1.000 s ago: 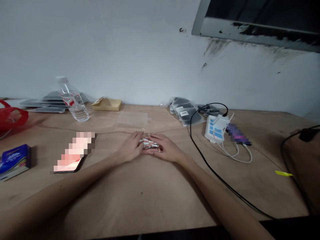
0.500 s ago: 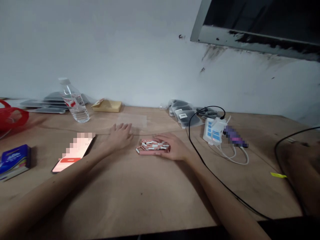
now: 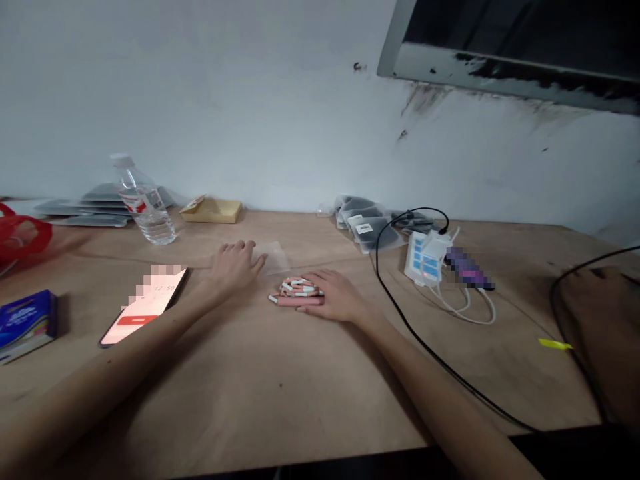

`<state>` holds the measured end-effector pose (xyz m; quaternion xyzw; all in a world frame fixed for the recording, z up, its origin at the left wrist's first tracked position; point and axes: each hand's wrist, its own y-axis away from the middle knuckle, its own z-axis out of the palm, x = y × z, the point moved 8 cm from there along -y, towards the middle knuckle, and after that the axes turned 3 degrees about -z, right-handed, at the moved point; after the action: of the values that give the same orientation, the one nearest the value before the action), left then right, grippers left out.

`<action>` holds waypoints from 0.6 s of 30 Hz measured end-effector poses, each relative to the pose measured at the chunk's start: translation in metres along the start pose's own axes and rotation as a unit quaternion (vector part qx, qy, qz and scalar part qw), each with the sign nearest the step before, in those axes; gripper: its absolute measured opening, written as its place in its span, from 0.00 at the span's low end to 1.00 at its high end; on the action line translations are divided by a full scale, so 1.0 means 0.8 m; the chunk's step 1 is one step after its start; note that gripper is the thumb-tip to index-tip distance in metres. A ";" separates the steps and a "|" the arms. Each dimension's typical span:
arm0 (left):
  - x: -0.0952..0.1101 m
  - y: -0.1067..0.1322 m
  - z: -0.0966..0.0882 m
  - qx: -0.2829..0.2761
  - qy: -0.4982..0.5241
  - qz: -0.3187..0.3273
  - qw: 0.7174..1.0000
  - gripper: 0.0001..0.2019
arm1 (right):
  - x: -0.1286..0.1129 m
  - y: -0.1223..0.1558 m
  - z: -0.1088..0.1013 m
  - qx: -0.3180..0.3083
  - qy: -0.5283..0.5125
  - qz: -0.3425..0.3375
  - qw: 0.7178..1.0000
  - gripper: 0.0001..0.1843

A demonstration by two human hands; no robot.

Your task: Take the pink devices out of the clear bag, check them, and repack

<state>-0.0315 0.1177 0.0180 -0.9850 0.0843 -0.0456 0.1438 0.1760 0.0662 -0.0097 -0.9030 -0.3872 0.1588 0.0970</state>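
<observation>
A beaded jump rope [image 3: 300,288], pink and white, lies bundled on the table with a pink handle along its near side. My right hand [image 3: 334,297] is wrapped round the right end of the bundle, its thumb against the handle and its fingers over the top. To the left, my left hand [image 3: 233,267] rests with fingers spread at a clear plastic bag [image 3: 276,259]. Part of the bag seems hidden by that hand. Whether the fingertips pinch its edge is hard to see.
On the left are a lit phone [image 3: 150,303], a blue packet [image 3: 27,323], a water bottle [image 3: 145,203] and a yellow box [image 3: 213,210]. Bagged dark items [image 3: 367,227], a power strip [image 3: 423,259] and a black cable [image 3: 425,350] lie right. Another person's hand [image 3: 595,300] is at far right.
The clear bag has come nearer and turned, alongside my left hand. My right hand has shifted slightly left with the jump rope, which now looks more tightly bunched.
</observation>
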 end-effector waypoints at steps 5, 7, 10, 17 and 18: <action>-0.006 0.000 0.018 -0.034 0.000 0.033 0.999 0.27 | 0.001 0.001 -0.007 0.013 -0.027 -0.021 0.999 0.36; -0.009 0.000 0.029 -0.054 -0.011 0.040 0.998 0.29 | 0.003 0.003 -0.012 0.022 -0.031 -0.015 0.999 0.35; -0.008 0.003 0.036 -0.066 -0.004 0.059 0.996 0.33 | 0.011 0.005 -0.021 0.044 -0.044 0.001 0.998 0.33; 0.008 0.012 0.028 -0.062 0.034 0.131 0.989 0.48 | 0.051 0.018 -0.041 0.122 -0.097 0.071 0.985 0.27; 0.010 0.012 0.026 -0.064 0.036 0.137 0.988 0.50 | 0.055 0.020 -0.043 0.127 -0.097 0.081 0.984 0.26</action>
<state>-0.0231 0.1127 -0.0046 -0.9689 0.2267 -0.0551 0.0822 0.2277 0.0860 0.0079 -0.8920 -0.2968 0.3012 0.1597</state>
